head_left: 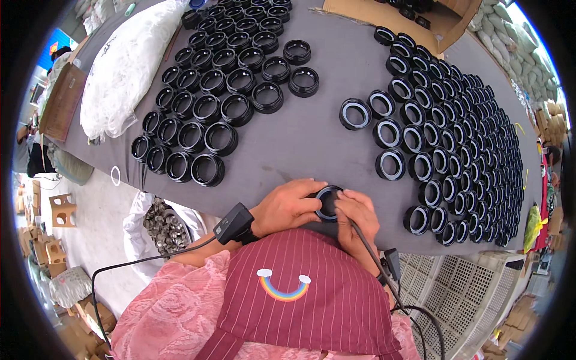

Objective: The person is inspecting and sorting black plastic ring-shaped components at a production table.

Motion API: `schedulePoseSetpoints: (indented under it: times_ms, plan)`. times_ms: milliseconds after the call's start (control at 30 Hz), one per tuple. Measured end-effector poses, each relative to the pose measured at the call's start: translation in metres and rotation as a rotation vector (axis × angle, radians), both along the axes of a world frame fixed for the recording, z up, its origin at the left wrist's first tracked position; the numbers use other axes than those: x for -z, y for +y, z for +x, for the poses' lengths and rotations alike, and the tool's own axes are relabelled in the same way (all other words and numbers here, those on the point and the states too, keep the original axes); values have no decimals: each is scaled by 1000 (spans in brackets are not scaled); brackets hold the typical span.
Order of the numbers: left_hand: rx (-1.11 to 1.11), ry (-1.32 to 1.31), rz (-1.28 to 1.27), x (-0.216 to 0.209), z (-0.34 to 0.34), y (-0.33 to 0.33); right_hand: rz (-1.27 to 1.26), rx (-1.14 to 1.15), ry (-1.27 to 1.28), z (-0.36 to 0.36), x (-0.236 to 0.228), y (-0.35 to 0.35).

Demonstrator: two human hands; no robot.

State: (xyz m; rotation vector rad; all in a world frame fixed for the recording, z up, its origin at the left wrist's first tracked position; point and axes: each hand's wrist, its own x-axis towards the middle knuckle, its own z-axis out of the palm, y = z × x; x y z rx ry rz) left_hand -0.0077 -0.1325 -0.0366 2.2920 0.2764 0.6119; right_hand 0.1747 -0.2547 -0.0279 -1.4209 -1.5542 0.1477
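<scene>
A round black ring (327, 204) is between my two hands at the near edge of the grey-covered table (312, 144). My left hand (290, 207) grips its left side with thumb and fingers closed. From the right, my right hand (358, 217) has bent fingers pressed on the ring's rim; whether a small part is under those fingertips is hidden. Ahead to the left stand rows of plain black rings (206, 170). To the right lies a larger group of black rings with pale inner bands (390, 165).
A white plastic bag (123, 78) lies at the far left, and an open cardboard box (459, 24) at the far right. Below the table's left edge is a white sack of shiny round parts (165, 228). Grey plastic crates (462, 291) stand at lower right. Cables run along both my arms.
</scene>
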Motion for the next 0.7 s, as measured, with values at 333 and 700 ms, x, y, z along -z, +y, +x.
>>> schedulePoseSetpoints:
  times_ms: [333,700]
  plan:
    - [-37,-55,232,-7,3,1,191,139,441,3,13,-7]
    - [-724,468,36,-32,31,33,96,162,608,8,26,-26]
